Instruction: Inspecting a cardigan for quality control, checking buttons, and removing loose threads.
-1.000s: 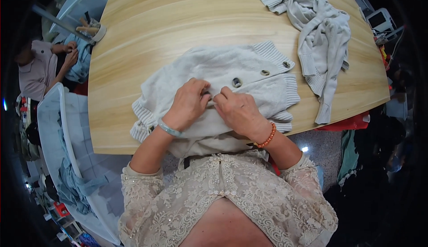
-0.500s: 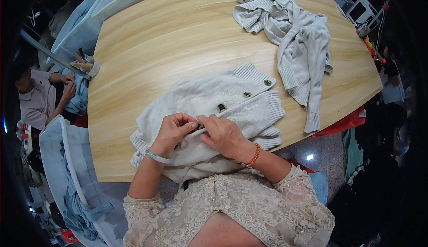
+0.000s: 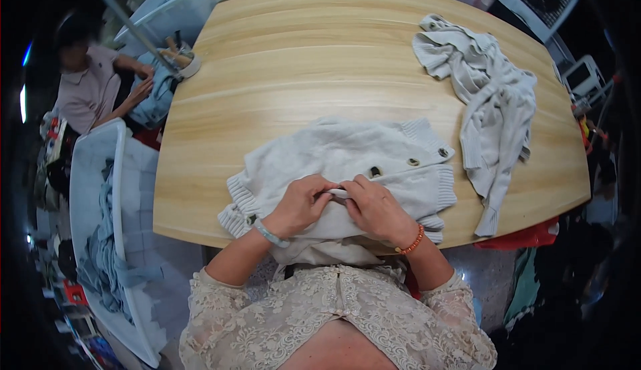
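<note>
A cream knit cardigan (image 3: 314,149) lies on the wooden table at its near edge, its ribbed cuffs and hem spread to both sides and part of it hanging toward my lap. Several dark buttons run along its front band, one button (image 3: 375,171) just beyond my fingers. My left hand (image 3: 299,204), with a pale bangle at the wrist, pinches the folded edge of the band. Close beside it, my right hand (image 3: 379,211), wearing an orange bead bracelet, grips the same edge. Whether a button sits between the fingertips is hidden.
A second cream knit garment (image 3: 497,93) lies crumpled on the table (image 3: 280,56) at the right. White bins (image 3: 119,190) holding blue cloth stand at left and far left. A person (image 3: 93,83) handles blue fabric beyond the left edge, near a slanting metal pole (image 3: 127,19).
The whole view has shifted, so the table and garments appear farther right. My fingertips have turned the band's edge into a fold, and the dark button seen between them is now hidden.
</note>
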### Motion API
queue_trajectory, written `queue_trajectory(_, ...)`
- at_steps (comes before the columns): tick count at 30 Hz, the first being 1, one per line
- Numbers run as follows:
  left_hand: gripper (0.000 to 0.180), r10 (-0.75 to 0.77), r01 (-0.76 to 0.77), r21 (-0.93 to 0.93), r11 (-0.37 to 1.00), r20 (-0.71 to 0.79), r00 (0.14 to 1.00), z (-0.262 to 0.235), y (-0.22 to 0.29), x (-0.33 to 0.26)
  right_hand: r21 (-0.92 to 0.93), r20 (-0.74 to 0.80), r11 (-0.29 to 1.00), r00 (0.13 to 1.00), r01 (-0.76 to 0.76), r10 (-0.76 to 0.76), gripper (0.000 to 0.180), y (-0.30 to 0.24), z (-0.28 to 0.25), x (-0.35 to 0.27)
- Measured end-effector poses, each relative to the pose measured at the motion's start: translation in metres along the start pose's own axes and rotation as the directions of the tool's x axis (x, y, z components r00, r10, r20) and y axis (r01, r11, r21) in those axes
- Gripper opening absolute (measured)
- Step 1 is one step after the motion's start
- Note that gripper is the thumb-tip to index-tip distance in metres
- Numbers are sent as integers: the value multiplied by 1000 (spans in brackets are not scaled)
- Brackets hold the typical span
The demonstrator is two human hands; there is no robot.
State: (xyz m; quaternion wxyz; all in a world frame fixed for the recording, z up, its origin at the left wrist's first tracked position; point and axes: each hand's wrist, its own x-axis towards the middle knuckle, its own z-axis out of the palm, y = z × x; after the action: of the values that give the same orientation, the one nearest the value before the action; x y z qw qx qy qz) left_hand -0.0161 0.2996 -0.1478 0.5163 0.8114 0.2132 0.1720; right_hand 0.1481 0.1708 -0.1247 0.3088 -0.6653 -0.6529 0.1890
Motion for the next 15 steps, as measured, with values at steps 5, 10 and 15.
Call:
queue_trajectory(5,15,127,-121,116,986,-40,991,-4,0,-4,-26,-41,997,997,69,-70,32,-3,10,1)
queue_trajectory(10,15,167,-159,172,972,-29,986,-3,-6,0,-40,-161,995,982,96,-102,35,-1,16,4)
queue_trajectory(15,13,116,-114,105,988,-13,993,-6,-9,-3,45,-124,986,980,163,-157,27,4,13,5)
